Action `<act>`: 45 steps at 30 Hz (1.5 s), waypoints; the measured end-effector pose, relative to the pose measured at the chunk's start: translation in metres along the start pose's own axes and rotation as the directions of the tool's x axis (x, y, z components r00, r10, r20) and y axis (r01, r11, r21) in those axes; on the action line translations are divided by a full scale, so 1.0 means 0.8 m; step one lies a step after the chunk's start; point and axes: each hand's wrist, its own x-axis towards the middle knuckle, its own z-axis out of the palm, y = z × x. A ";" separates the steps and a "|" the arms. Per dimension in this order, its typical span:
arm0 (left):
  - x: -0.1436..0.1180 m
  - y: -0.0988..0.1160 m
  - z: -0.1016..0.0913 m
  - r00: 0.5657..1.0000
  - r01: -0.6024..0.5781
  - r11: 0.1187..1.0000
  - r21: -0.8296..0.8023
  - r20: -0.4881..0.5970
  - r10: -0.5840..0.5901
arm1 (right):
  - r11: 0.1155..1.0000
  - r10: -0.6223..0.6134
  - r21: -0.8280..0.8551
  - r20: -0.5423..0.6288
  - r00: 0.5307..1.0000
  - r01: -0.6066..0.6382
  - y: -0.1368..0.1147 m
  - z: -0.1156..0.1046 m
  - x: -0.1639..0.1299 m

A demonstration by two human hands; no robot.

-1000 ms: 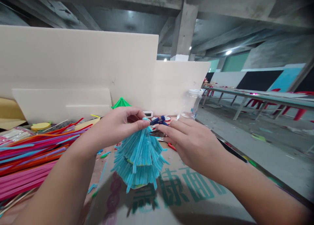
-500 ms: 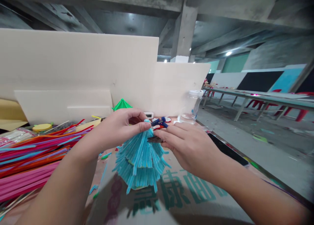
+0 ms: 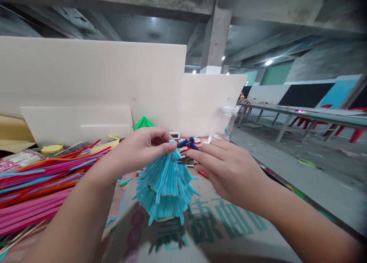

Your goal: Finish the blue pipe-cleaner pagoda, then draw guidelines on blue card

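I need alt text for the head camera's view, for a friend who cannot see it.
A person's left hand pinches the tip of a tiered blue cone, while the right hand holds a metal-bladed tool, probably scissors, close to the cone's upper side. Many colourful fuzzy stems lie to the left, and pale boards stand behind.

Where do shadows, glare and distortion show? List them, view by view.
Head view: shadow lies on the cardboard in front of the tiered blue pipe-cleaner cone; head view: a ceiling lamp glares at upper right; head view: the forearms look stretched toward the lower corners; head view: the clear jar fades into the pale board.
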 end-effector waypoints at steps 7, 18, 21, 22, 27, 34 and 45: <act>-0.001 -0.003 -0.005 1.000 -0.013 1.000 -0.018 0.013 0.013 | 0.999 -0.024 0.047 0.042 0.999 0.022 -0.002 0.004 0.000; 0.000 -0.001 -0.006 0.999 -0.039 0.998 0.043 0.018 0.039 | 0.997 -0.002 0.077 0.107 0.994 -0.006 0.000 0.005 -0.001; 0.000 -0.001 -0.006 0.999 -0.044 0.998 0.050 0.015 0.043 | 0.997 -0.016 0.083 0.121 0.993 0.006 0.002 0.007 -0.002; -0.001 -0.001 -0.006 0.999 -0.040 0.998 0.049 0.012 0.039 | 0.996 -0.021 0.083 0.122 0.992 0.011 0.003 0.007 -0.002; -0.001 0.002 -0.006 0.999 -0.035 0.999 0.022 0.022 0.035 | 0.997 -0.028 0.072 0.086 0.996 0.022 0.005 0.005 -0.001; -0.001 0.002 -0.007 0.999 -0.040 0.999 0.014 0.028 0.040 | 0.998 -0.025 0.060 0.108 0.994 0.018 0.004 -0.001 -0.001; -0.002 0.000 -0.006 0.999 -0.044 0.998 0.052 0.012 0.044 | 0.996 0.011 0.082 0.117 0.993 -0.021 -0.001 0.002 0.000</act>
